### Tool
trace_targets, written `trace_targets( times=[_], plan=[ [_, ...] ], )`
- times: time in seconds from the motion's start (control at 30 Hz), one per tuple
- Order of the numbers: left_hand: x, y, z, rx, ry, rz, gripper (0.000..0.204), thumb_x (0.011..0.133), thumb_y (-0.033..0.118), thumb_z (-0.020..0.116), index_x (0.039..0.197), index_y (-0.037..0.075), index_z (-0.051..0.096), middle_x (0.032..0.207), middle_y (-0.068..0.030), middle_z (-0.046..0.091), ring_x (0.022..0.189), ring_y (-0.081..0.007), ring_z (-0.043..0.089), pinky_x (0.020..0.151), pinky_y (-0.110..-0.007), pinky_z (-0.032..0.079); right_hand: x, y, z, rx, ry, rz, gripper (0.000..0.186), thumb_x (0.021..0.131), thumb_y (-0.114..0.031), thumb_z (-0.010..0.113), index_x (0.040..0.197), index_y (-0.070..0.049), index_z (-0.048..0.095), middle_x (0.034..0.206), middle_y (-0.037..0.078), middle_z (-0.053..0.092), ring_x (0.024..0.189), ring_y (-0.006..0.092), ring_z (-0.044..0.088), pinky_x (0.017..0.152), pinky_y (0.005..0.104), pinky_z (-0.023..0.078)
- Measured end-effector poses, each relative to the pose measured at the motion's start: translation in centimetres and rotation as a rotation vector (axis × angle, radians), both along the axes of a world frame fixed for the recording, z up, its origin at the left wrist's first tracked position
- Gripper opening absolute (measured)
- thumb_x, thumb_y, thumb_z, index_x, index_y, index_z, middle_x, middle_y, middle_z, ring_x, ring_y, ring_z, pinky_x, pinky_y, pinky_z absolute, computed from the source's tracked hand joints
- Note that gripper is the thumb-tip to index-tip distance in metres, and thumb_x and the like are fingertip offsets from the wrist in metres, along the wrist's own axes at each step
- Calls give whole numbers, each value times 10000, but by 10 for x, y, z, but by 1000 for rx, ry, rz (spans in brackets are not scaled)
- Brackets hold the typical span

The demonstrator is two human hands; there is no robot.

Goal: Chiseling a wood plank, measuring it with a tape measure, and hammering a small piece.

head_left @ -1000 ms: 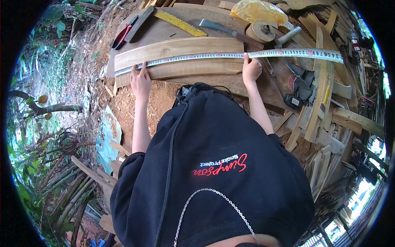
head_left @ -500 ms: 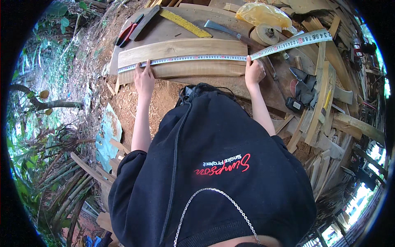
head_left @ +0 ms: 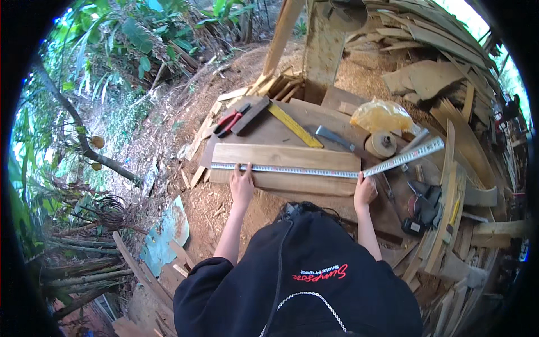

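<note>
A pale wooden workpiece (head_left: 286,154) lies lengthwise in front of me; I cannot tell whether it is one board or two side by side. Along its middle runs a white measuring tape blade (head_left: 314,171), which rises past the right end toward the upper right. My left hand (head_left: 242,187) rests its spread fingertips on the blade near the left end. At the right end, my right hand (head_left: 365,191) pinches the blade, its thumb uppermost and the other fingers curled. Behind the workpiece lie a yellow ruler (head_left: 295,124) and a chisel (head_left: 337,139).
Red-handled pliers (head_left: 230,121) and a dark block (head_left: 251,116) sit at the work surface's far left. A yellowish plastic bag (head_left: 382,115) and a round wooden piece (head_left: 382,144) are at the far right. Near my right arm is a small black case (head_left: 412,226). Wood strips (head_left: 449,208) pile up right.
The view has tilted up and shifted, so more of the ground and plants beyond the work surface shows. Both hands keep their places on the tape and workpiece.
</note>
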State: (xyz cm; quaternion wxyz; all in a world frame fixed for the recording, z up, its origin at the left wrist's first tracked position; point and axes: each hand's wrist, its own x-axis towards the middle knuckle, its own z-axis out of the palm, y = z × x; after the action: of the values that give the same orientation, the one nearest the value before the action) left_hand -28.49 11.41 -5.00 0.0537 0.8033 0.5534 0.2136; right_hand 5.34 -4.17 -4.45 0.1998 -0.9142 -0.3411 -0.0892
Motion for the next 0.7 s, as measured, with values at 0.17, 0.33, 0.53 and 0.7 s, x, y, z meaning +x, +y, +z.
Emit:
trace_targets(
  times=[0.17,0.33,0.53,0.7],
  plan=[
    [-2,1,10,26,36,-30,382,797,98,493,1176,106,539,1197,-275,426,984,-386,522,841,-414,423,0,8,1,-4,60,-3,326,876,-342,462,806,-35,545,773,173,590,725,334,577,609,444,450],
    [1,3,8,-88,10,10,415,756,76,526,1167,124,534,1202,-233,415,1005,-354,500,871,-398,401,3,5,3,-1,-20,57,278,855,-313,500,799,-53,584,742,132,599,734,285,584,597,415,465],
    [-2,2,5,-82,23,8,431,757,66,521,1182,133,517,1211,-226,402,1005,-351,502,847,-397,420,1,6,9,-76,40,28,291,839,-330,520,772,-56,590,728,127,601,740,285,588,604,428,466],
    [0,2,2,-114,12,27,467,732,60,529,1192,134,510,1211,-226,406,991,-358,511,844,-399,426,1,5,16,-112,40,41,288,834,-340,524,777,-66,588,739,122,606,755,282,593,597,434,470]
  ],
)
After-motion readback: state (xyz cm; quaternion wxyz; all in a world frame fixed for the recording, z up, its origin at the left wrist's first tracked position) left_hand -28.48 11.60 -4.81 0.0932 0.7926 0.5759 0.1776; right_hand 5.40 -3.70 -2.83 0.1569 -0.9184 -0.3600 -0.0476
